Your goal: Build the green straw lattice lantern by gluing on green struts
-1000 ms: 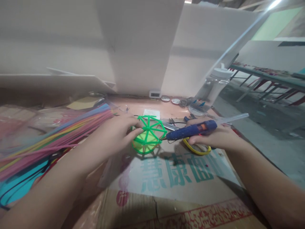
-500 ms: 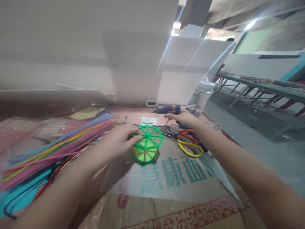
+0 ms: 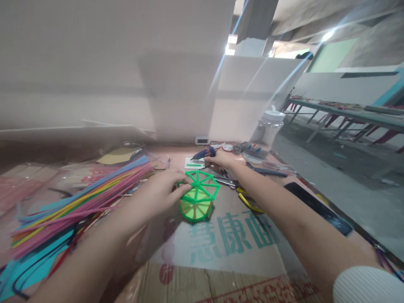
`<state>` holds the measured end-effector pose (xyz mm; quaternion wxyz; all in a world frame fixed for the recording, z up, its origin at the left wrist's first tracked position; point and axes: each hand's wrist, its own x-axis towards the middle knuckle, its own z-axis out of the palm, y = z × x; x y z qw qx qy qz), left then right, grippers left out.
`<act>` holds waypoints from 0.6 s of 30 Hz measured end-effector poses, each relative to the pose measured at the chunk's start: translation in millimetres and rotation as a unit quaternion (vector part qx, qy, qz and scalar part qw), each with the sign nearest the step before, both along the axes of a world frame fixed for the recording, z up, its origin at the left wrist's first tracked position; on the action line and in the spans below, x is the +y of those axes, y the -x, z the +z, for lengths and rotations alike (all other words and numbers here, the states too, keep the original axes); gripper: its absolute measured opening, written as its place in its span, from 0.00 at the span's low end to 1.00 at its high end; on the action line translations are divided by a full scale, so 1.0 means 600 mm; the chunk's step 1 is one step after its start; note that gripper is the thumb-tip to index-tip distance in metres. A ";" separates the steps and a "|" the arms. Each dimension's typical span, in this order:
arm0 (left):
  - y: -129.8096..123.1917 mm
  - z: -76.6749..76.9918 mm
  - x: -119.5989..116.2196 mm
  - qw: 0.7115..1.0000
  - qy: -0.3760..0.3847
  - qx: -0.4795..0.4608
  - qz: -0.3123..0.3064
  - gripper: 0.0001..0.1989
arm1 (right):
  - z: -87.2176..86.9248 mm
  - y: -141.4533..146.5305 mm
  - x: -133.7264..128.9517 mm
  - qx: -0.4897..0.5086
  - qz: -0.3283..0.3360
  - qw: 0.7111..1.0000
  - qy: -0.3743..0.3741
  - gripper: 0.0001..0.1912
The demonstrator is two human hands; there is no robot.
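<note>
A green frame with spokes, built like a small wheel on a round yellow-green base, stands over the cardboard. My left hand pinches its left edge between thumb and fingers. Behind it, my right hand is closed round a dark blue glue gun, whose tip points left above a small white pad with a green strip on it. Scissors with yellow and dark handles lie partly under my right forearm.
Colourful pipe cleaners lie on the left over blue sheets. On the right are a clear bottle and a black phone. A small white display stands against the white board. Another long table is farther off.
My right hand and the glue gun have moved left and slightly down, over the white pad. The phone and more of the bottle now show. My left hand still holds the green frame.
</note>
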<state>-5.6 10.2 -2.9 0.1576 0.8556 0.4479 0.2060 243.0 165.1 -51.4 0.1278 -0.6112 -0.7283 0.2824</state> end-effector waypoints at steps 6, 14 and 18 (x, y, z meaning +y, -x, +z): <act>0.007 0.017 -0.006 0.998 -0.058 -0.028 0.014 0.14 | -0.001 -0.056 -0.024 -0.009 0.025 0.992 -0.124 0.25; -0.012 0.035 -0.039 0.996 -0.074 -0.048 0.031 0.11 | 0.048 -0.146 -0.152 -0.006 -0.056 0.946 -0.319 0.17; -0.017 0.033 -0.046 0.997 -0.060 -0.035 0.023 0.11 | 0.081 -0.089 -0.236 0.060 0.079 0.905 -0.415 0.08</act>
